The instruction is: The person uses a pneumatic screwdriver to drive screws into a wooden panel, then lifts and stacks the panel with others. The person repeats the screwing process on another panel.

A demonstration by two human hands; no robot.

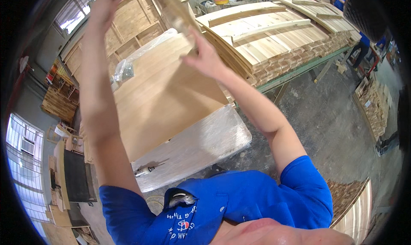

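Observation:
My right hand is closed around the near end of a long wooden strip, raised over the far side of the work surface and smeared by motion. My left hand is lifted to the top edge of the head view. Its fingers are partly cut off and blurred, so I cannot make out what they hold. Below both arms lies a smooth light-wood panel on top of a plastic-wrapped base. A small silver hand tool rests on the wrapping near my body.
A clear plastic bag lies at the panel's left edge. Slatted wooden panels are stacked on a green bench at the far right. A framed plywood piece stands behind. Wood pieces are piled on the right.

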